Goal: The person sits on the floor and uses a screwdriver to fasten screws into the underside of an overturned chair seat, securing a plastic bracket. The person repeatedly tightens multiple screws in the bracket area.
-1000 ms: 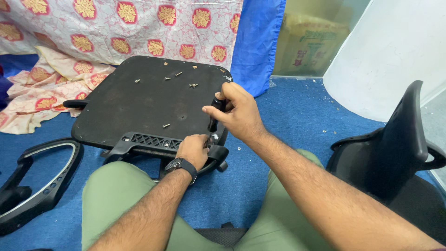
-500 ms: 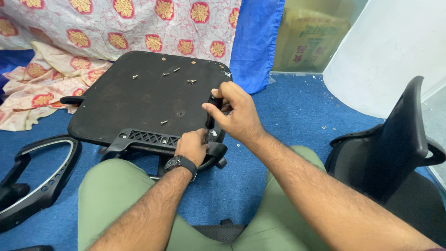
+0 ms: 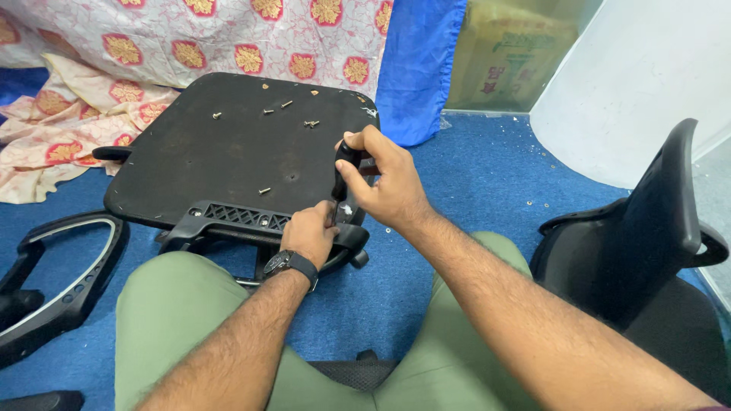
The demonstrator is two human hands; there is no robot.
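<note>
An upturned black chair seat base (image 3: pixel 221 152) lies on the blue carpet in front of my knees. Several loose screws (image 3: pixel 288 104) rest on its flat underside. My right hand (image 3: pixel 384 179) is closed round the black handle of a screwdriver (image 3: pixel 342 173) held upright over the seat's near right corner. My left hand (image 3: pixel 310 233), with a black wristwatch (image 3: pixel 290 262), pinches the tool's lower shaft down at the black plastic bracket (image 3: pixel 244 217) along the seat's near edge. The tip is hidden by my fingers.
A black armrest loop (image 3: pixel 57 274) lies on the floor at the left. A black office chair (image 3: pixel 655 251) stands at the right. Patterned cloth (image 3: pixel 91 91), a blue cloth (image 3: pixel 419 61) and a cardboard box (image 3: pixel 510 53) sit behind the seat. White wall panel at far right.
The view has shifted slightly. My right hand has lifted a little on the screwdriver handle, while my left hand stays at the bracket.
</note>
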